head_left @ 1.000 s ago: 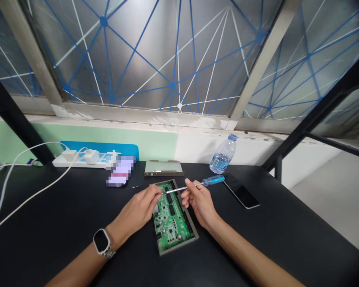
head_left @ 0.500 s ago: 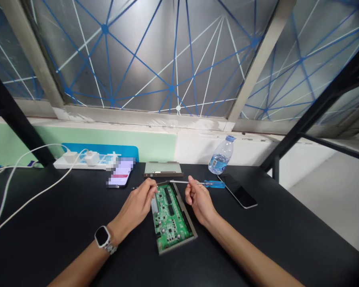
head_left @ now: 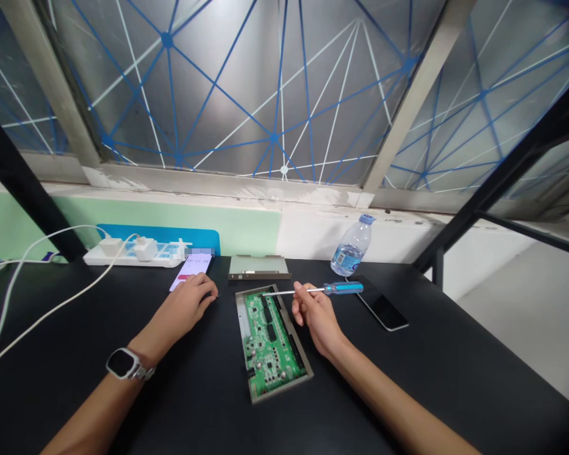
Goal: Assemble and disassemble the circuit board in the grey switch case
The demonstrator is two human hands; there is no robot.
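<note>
A screwdriver (head_left: pixel 344 288) with a blue handle is held in my right hand (head_left: pixel 315 314), thumb and fingers closed on its shaft. Its long metal shaft points left, with the tip over the far end of a green circuit board (head_left: pixel 277 354) in a metal tray. My left hand (head_left: pixel 189 304) is off the board, resting near the table to its left. Its thumb and fingertips come together beside a tiny dark speck; what they hold, if anything, is too small to make out. A lit phone (head_left: pixel 188 265) lies just behind that hand.
A metal cover plate (head_left: pixel 259 268) lies behind the board. Farther right are a water bottle (head_left: pixel 351 246) and a dark phone (head_left: pixel 382 306). A power strip (head_left: pixel 133 253) with white cables (head_left: pixel 64 313) occupies the left back, along the wall.
My left hand has moved left from the board's far edge to the table by the lit phone. The screwdriver has shifted slightly, its tip now lower over the board.
</note>
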